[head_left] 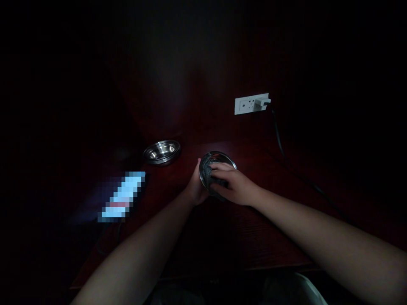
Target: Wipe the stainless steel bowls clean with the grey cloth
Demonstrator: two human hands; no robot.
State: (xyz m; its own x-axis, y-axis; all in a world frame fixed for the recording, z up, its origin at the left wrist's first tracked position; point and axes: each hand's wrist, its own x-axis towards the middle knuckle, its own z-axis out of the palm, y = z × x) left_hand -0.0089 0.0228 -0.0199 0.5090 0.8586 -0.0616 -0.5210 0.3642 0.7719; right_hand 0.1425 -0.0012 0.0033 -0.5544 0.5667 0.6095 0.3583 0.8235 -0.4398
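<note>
A shiny metal bowl (230,158) is held above the dark red table, its opening turned toward me. My left hand (197,186) grips the bowl from its left side, with the thumb near the rim and the other fingers hidden behind it. Inside the bowl, my right hand (233,183) presses a dark grey cloth (206,169) against the inner surface. The right fingers lie bent over the cloth, which bunches up along the left rim and hangs slightly over the lower edge.
Several nested metal bowls (163,152) stand at the left on the table (229,237). A phone-like device (124,197) with a bright, pixelated screen lies nearer, trailing a thin cable. On the back panel is a white socket (244,104) with a plugged-in black cord (278,133) running down right.
</note>
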